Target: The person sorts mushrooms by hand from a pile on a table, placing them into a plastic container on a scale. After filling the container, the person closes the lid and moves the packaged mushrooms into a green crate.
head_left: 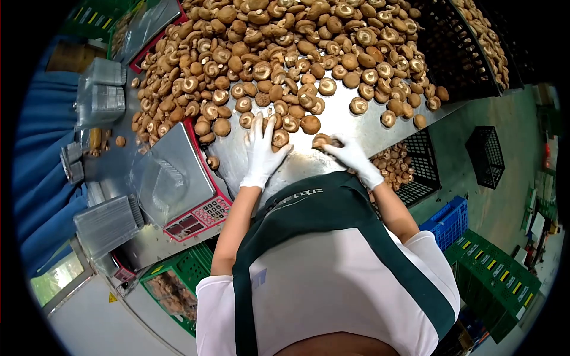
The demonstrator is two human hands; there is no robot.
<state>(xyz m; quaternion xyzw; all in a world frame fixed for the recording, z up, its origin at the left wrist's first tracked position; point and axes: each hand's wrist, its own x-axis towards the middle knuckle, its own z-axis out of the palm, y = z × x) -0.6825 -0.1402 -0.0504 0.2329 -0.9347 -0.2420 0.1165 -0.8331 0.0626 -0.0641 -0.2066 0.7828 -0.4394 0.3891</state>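
Brown shiitake mushrooms (pixel 261 71) lie in a large heap on the metal table, some showing pale gills and stems. At the heap's near edge, my gloved left hand (pixel 260 155) has its fingers and thumb around a shiitake mushroom (pixel 280 138), its fingertips among others. To the right, my gloved right hand (pixel 355 159) pinches another shiitake mushroom (pixel 321 140) between thumb and fingers, low over the tabletop. Both gloves are white.
A red-edged digital scale (pixel 199 218) stands left, with clear plastic trays (pixel 107 225) beside it. Below the table's right edge, a black crate (pixel 423 163) holds mushrooms. Another black crate (pixel 460 50) stands at the upper right. Green crates (pixel 493 276) are stacked lower right.
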